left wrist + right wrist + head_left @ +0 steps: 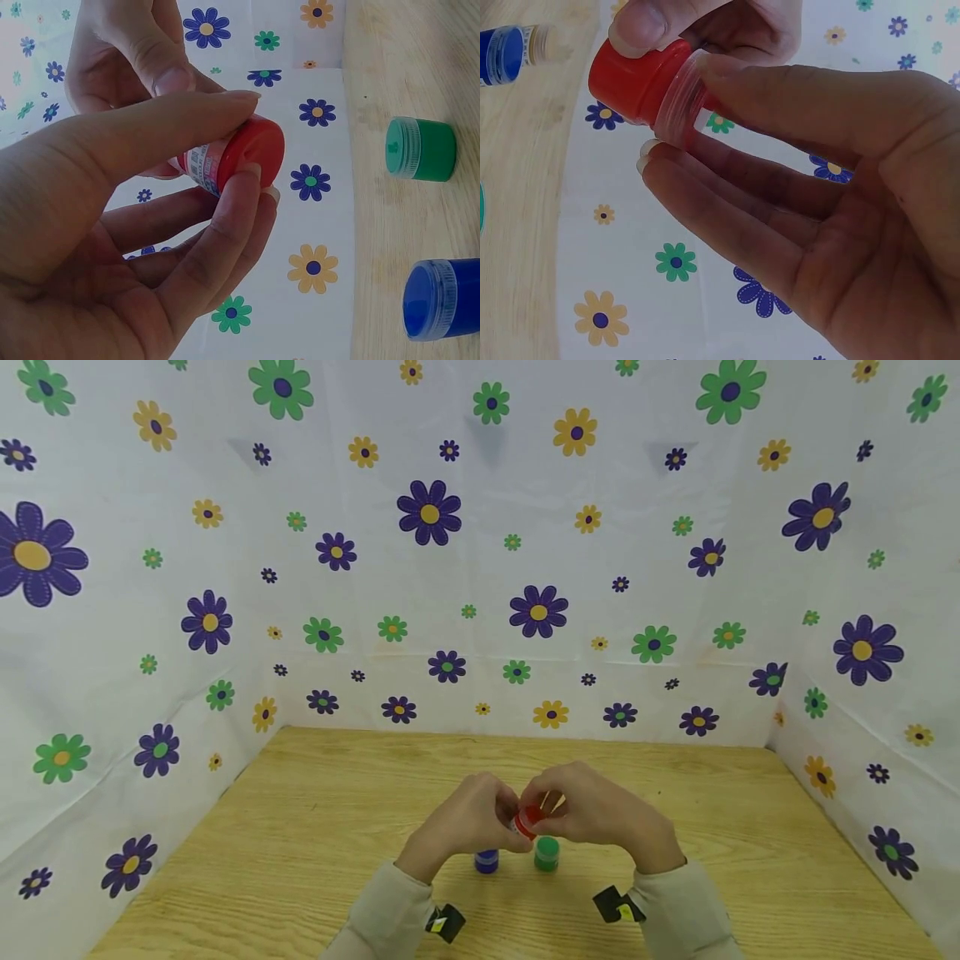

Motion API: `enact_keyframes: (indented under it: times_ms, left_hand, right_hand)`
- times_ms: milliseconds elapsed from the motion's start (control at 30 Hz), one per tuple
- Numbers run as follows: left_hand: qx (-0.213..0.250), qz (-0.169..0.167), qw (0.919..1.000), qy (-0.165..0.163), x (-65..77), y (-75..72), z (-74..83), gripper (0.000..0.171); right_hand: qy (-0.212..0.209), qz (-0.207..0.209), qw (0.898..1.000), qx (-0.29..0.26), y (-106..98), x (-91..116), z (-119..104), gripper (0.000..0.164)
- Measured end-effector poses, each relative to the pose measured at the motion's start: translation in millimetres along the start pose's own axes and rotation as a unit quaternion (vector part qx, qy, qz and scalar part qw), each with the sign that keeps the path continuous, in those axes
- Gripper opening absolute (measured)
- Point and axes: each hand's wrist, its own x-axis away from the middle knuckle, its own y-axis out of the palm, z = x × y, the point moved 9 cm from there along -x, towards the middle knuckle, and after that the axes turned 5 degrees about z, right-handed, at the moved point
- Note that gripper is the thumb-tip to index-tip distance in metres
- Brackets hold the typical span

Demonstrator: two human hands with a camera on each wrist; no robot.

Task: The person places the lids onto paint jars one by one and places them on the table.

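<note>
Both hands hold a small red paint jar above the table, tilted on its side. My left hand grips the jar's red body between thumb and fingertips. At the other end, my right hand pinches the clear lid with its thumb and fingers. A printed label shows partly between the left fingers. Below the hands, a blue paint jar and a green paint jar stand upright on the table, both with clear lids.
The wood-grain table is bordered at the back and sides by a white flowered cloth. Beside the blue jar, the right wrist view shows another small clear-lidded container.
</note>
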Motion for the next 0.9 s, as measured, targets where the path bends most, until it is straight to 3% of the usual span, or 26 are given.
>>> enact_keyframes:
  times_ms: [600, 900]
  left_hand:
    - [-0.002, -0.003, 1.0000, 0.000, -0.8, 2.7, 0.2, 0.018]
    - [-0.003, -0.003, 1.0000, 0.002, -0.6, 3.6, 0.4, 0.015]
  right_hand:
    - [0.025, 0.009, 0.999, 0.041, 3.3, -3.1, 4.8, 0.010]
    - [0.050, 0.006, 0.998, 0.045, 2.3, -2.9, 10.4, 0.025]
